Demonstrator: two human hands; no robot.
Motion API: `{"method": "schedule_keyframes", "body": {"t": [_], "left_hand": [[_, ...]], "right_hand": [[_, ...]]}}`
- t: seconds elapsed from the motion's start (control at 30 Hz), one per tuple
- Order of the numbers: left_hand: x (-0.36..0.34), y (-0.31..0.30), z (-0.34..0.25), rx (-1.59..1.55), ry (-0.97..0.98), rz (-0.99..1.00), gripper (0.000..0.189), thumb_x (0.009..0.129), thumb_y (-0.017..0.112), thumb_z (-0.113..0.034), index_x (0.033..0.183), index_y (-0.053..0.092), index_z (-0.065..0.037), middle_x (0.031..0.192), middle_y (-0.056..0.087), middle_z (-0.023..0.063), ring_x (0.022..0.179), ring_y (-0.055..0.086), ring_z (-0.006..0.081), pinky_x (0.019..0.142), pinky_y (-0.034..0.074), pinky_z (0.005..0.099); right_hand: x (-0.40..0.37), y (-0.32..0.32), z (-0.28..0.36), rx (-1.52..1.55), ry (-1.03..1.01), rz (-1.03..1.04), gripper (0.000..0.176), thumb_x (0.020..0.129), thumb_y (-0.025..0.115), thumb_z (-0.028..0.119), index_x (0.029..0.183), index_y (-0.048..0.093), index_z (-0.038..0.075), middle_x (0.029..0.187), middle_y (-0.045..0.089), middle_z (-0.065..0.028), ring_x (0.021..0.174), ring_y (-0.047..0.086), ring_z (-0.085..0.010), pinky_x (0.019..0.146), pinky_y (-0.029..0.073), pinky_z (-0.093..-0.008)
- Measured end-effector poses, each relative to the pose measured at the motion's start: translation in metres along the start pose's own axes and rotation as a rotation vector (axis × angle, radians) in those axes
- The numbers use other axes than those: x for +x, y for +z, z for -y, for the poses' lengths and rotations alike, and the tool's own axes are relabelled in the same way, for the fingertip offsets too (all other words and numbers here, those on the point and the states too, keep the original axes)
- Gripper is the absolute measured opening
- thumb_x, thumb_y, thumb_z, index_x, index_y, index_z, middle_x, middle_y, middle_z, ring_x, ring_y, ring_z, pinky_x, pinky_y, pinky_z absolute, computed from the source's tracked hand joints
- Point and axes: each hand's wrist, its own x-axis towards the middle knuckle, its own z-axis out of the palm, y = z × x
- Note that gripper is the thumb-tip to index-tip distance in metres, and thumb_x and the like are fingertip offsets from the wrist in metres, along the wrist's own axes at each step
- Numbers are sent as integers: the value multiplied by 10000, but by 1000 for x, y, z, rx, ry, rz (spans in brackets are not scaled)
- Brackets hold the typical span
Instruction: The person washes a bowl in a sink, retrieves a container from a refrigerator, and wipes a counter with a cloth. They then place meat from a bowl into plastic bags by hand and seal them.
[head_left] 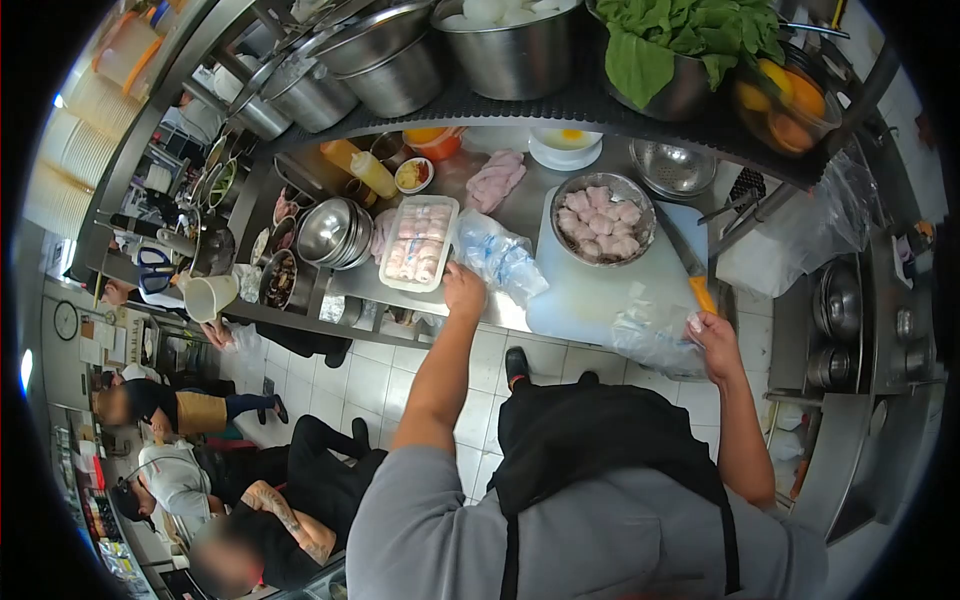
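My left hand (465, 291) is at the lower right corner of a white plastic tray (450, 226), fingers closed at its rim. Rolled, pale portions of raw meat (418, 245) fill this tray in rows. Just right of that hand lies a crumpled clear plastic bag (497, 257) with blue print. My right hand (712, 345) is closed on the edge of another clear plastic bag (655, 335), which hangs over the counter's front. Close above this hand is a knife (690, 265) with an orange handle, lying beside a metal bowl (645, 240) of raw meat pieces on a white cutting board (575, 300).
Stacked metal bowls (335, 235), a squeeze bottle (373, 175) and a pink cloth (496, 180) stand left and back. A colander (673, 168) is behind the board. Overhead, a shelf (560, 108) carries metal pots and leafy greens (690, 35). Several people are at the left.
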Motion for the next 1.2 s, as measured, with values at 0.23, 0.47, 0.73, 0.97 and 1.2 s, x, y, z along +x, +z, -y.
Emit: {"method": "schedule_keyframes", "body": {"t": [0.23,0.47,0.73,0.97,1.2], "left_hand": [[12,23,-6,-498,-354,19,560,908,533,-214,1344,445,127,1398,444,276,1154,551,456,1028,447,477],[-17,-25,-33,-1035,-373,-368,791,806,689,-136,1449,313,129,1494,327,347,1390,311,491,1188,230,450],[-74,-60,-50,-502,-292,-549,518,802,690,-224,1273,565,-46,1421,430,219,1355,346,420,1099,273,564],[-117,-154,-89,-1185,68,-235,234,965,642,-216,1024,657,10,779,660,117,697,623,187,660,505,333],[-165,-217,-148,-1295,224,272,220,966,672,-221,1009,676,-6,761,679,44,685,593,83,633,492,269]], "right_hand": [[17,29,14,14,-6,30,140,973,623,173,916,629,46,834,604,18,757,525,-76,738,428,-241],[12,36,15,68,31,32,131,969,624,163,896,624,54,819,604,17,744,534,-83,744,437,-246],[18,14,-14,3,-70,-47,149,960,649,182,882,630,57,820,607,22,739,528,-78,706,433,-242],[31,53,-9,-42,-121,56,126,955,644,151,911,657,34,815,614,23,734,538,-70,685,449,-242],[29,133,52,-53,-210,307,140,980,595,132,927,626,6,826,630,-8,757,571,-83,691,463,-243]]}}
